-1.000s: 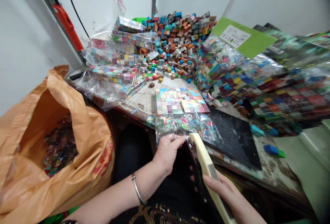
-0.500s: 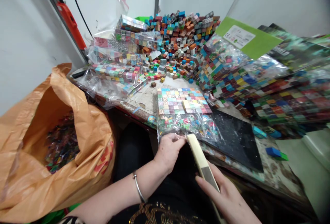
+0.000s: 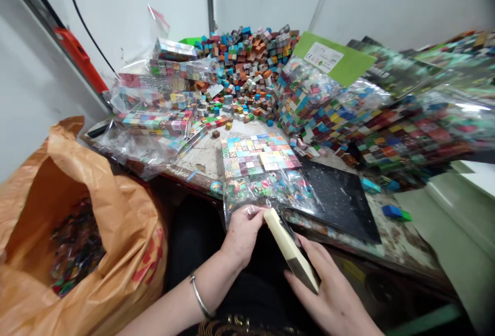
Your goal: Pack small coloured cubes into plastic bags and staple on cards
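Head view. Left hand, thin silver bangle at the wrist, fingers curled shut on the near edge of a clear plastic bag of small coloured cube blocks. Bag flat on the worn, paint-stained tabletop, its mouth hanging just over the front edge toward the lap. Right hand spread flat, palm down, pressing on the long cream-coloured bar of a hand tool; bar's far tip touching the bag's mouth, just beside the left fingertips.

Little open room: bare table only in a narrow strip left of the bag and ahead of it. Flat black speckled mat touching the bag's right side, running to the table's front edge. Large crumpled orange plastic sack standing open off the left edge, loose coloured pieces inside, close to the left forearm.

Farther back, heaped pile of loose multicoloured cubes against the white wall corner. Several more filled clear bags stacked left and right of the pile; exact number impossible to tell through the overlap. One green printed card leaning at right, one red-orange handle on the left wall. Two stray blocks, blue and green, near the right edge.
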### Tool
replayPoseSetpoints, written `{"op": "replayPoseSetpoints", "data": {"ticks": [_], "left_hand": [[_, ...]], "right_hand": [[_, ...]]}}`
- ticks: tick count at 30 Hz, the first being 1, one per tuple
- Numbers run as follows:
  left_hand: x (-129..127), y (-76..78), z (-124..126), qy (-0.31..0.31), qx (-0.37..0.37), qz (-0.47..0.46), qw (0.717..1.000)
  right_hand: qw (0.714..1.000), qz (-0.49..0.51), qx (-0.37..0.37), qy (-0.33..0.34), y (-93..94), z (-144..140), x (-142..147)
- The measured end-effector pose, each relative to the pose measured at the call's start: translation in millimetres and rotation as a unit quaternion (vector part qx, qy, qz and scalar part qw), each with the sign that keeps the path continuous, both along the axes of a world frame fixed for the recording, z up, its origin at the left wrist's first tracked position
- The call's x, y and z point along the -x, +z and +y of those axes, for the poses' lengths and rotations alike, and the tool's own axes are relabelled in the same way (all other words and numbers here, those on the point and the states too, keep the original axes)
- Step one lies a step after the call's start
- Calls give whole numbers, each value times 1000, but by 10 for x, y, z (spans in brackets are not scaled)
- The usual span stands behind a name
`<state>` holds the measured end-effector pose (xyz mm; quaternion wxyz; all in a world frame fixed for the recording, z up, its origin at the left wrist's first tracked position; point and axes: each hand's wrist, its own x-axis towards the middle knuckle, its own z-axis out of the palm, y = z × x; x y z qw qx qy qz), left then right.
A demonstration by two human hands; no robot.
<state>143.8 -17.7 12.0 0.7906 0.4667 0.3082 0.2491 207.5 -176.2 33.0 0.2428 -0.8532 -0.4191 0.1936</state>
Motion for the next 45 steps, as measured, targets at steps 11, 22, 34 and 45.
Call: {"op": "replayPoseSetpoints", "data": {"ticks": [11,22,34,45], "left_hand": [[0,-90,2,-23,-10,30,999],[-26,-62,-36,-21,33,0,999],[-17,17,-80,-56,76,-7,996],[-23,91,-25,-53,71,-15,996]], "right_hand": [[998,62,-27,-9,58,9,1],[989,60,-32,-132,385,-290,-278],[931,-324,118,-117,310,64,-1741],[926,-304,-172,144,56,242,-525]]}}
